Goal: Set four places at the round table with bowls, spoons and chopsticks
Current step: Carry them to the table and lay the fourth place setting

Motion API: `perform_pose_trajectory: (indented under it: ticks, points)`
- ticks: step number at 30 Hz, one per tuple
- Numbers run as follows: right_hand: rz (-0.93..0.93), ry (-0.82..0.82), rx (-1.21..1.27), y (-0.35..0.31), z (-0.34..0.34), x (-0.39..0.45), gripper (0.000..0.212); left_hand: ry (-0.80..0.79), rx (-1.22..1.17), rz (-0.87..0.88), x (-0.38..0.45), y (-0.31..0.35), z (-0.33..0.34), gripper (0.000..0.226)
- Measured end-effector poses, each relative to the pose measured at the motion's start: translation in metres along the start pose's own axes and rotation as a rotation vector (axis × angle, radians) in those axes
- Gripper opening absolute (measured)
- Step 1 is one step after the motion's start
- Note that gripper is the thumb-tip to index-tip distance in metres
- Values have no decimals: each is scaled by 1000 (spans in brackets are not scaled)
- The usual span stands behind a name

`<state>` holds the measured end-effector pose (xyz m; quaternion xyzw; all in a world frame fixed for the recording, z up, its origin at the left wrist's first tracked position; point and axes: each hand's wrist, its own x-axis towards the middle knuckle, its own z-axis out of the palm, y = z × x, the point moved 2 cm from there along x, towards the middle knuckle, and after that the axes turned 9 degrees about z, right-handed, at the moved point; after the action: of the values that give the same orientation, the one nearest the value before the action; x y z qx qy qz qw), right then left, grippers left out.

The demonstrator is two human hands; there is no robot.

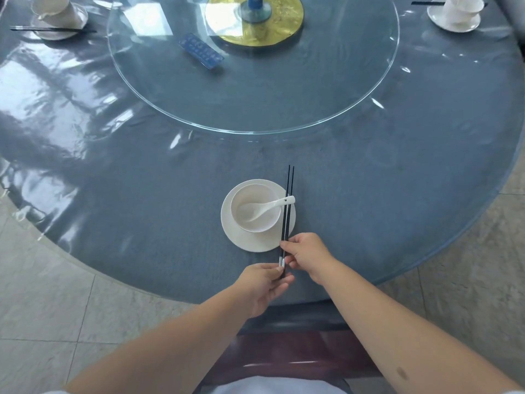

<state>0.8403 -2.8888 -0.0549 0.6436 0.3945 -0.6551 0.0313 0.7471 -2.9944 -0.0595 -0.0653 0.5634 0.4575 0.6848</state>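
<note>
A white bowl (254,211) stands on a white saucer (247,241) near the table's front edge, with a white spoon (267,207) lying in it, handle to the right. A pair of black chopsticks (287,206) lies over the saucer's right side, tips pointing away from me. My left hand (264,285) pinches their silver-banded near ends. My right hand (305,254) pinches the pair a little higher up, at the saucer's rim.
The round table (397,194) has a blue cloth under clear plastic and a glass turntable (252,61) in the middle. Set places with bowl, saucer and chopsticks sit at far left (58,19) and far right (457,14). A dark chair (298,356) stands below me.
</note>
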Motion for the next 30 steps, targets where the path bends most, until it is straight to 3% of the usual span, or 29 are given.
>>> perform_pose_trajectory:
  ticks: [13,30]
  points:
    - [-58,235,-139,4,6,6,19,22,80,12,3,-6,-3,8]
    - [12,182,3,1,8,0,22,52,231,89,2,-3,-11,4]
